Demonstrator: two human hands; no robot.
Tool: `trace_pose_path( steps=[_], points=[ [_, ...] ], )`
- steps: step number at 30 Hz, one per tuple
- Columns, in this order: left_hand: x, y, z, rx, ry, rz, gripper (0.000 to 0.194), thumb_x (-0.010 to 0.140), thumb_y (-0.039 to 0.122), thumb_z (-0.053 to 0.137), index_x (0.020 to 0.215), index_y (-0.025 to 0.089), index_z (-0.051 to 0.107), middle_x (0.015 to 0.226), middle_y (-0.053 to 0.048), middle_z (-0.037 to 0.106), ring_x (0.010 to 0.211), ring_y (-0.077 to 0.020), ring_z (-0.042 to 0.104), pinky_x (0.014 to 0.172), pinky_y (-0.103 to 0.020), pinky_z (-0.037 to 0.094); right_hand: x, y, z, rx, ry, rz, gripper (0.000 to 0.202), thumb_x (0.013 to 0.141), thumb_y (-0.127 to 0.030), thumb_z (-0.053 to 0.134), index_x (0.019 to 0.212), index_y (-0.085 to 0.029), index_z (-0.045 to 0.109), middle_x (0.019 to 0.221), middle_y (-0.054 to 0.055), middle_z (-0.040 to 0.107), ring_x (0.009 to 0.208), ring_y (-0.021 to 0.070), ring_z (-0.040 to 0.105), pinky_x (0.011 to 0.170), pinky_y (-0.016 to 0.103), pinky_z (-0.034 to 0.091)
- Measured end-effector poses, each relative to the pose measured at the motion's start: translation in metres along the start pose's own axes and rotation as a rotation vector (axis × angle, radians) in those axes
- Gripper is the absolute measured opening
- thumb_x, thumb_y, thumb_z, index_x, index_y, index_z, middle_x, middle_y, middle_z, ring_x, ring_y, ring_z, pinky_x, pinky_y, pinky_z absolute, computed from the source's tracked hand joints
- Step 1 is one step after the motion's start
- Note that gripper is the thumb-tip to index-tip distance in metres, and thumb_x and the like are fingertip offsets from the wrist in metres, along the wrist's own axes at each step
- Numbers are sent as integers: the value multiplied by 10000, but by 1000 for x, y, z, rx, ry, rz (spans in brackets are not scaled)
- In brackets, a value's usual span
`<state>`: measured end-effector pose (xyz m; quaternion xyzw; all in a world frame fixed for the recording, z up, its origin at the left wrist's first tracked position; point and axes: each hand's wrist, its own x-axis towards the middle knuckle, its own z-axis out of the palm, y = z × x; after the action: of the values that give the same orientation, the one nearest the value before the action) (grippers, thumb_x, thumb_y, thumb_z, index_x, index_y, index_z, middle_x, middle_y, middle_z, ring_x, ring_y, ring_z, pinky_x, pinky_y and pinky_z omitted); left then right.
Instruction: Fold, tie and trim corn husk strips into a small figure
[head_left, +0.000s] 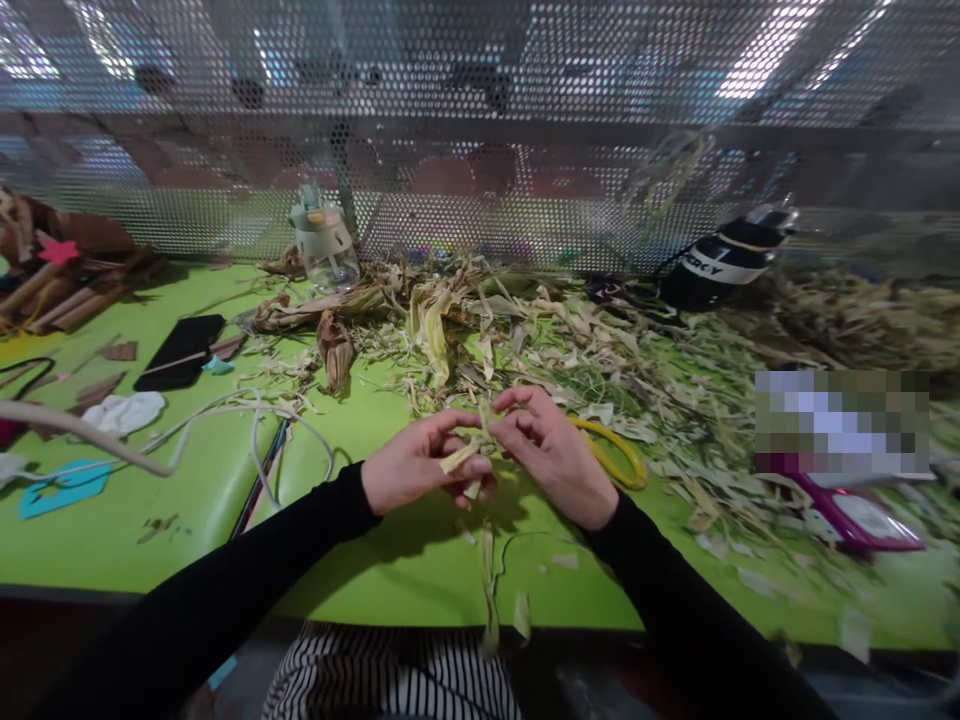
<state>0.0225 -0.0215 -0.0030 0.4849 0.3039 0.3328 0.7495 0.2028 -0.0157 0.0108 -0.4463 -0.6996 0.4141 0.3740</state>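
Note:
Pale dried husk strips (459, 459) are pinched between the fingers of my left hand (414, 462), which is above the green tabletop (420, 570). My right hand (553, 455) has its thumb and fingers closed at the upper end of the same husk piece, close to the left fingertips. A long husk strip (489, 590) lies below the hands and reaches over the table's front edge. Beside my right wrist lies a yellow loop (619, 460) of cord or tubing. The exact hold of the fingertips is partly hidden.
Heaped husk scraps (585, 350) cover the back and right. A clear bottle (328, 245) and a dark bottle (720, 262) stand or lean by the perforated metal screen (465, 130). On the left are a black phone (180, 352) and a pale cable (135, 445); at right, a magenta device (855, 515).

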Motion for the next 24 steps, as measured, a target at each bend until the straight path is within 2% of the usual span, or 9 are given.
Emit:
trace_pose_path(
  steps=[4,7,10,13,16,18,19,21,24],
  points=[
    [0,0,0,-91,83,98,354,729,308,707,955,154,483,744,-21,684,645,-100,648,605,-223,501,0,-2,-1,9,23,-44,222,875,-380,525,984,-197,461,671,-40,525,556,99,490,522,224,410],
    [1,-2,-2,-147,154,137,332,725,275,717,901,162,459,743,-25,698,635,-99,647,608,-221,489,-1,0,-3,-84,55,-114,172,862,-353,555,902,-190,521,756,3,567,647,117,532,571,238,442],
    [2,-2,-5,-163,181,169,327,718,258,722,890,165,461,748,-21,702,635,-98,644,611,-218,478,-3,2,-3,-166,42,-162,152,873,-323,545,806,-187,543,738,8,568,644,119,524,565,237,437],
    [1,-1,-5,-224,209,146,316,720,259,719,898,171,473,783,-19,702,711,-117,663,678,-240,489,-3,4,-3,-164,42,-189,142,884,-322,531,825,-193,534,730,2,559,628,118,525,553,237,443],
    [1,1,-2,-291,214,105,294,751,275,689,937,185,480,884,-42,699,879,-161,664,770,-286,491,-3,3,-4,-301,245,-272,175,847,-356,582,893,-196,530,843,30,563,688,139,527,583,267,460],
    [2,0,0,-310,213,127,275,770,278,671,944,192,476,920,-49,690,954,-170,643,798,-288,480,-2,2,-3,-477,411,-380,203,825,-390,602,849,-196,547,866,44,557,751,167,519,629,299,459],
    [2,-1,1,-312,220,149,273,770,275,670,942,194,474,897,-40,686,964,-167,637,805,-282,474,-2,2,-1,-544,426,-427,210,832,-401,588,805,-196,556,839,44,559,759,173,515,642,306,454],
    [4,-5,3,-299,245,189,304,751,273,692,945,198,470,783,-2,668,908,-147,639,804,-262,464,-3,1,4,-596,313,-455,238,865,-399,541,753,-190,566,766,35,573,718,165,519,627,295,440],
    [7,-10,5,-262,281,212,384,698,315,734,955,190,477,653,47,612,718,-97,616,773,-238,459,-4,0,13,-580,98,-382,201,895,-323,507,788,-171,583,739,28,601,641,134,519,580,262,411]
  ],
)
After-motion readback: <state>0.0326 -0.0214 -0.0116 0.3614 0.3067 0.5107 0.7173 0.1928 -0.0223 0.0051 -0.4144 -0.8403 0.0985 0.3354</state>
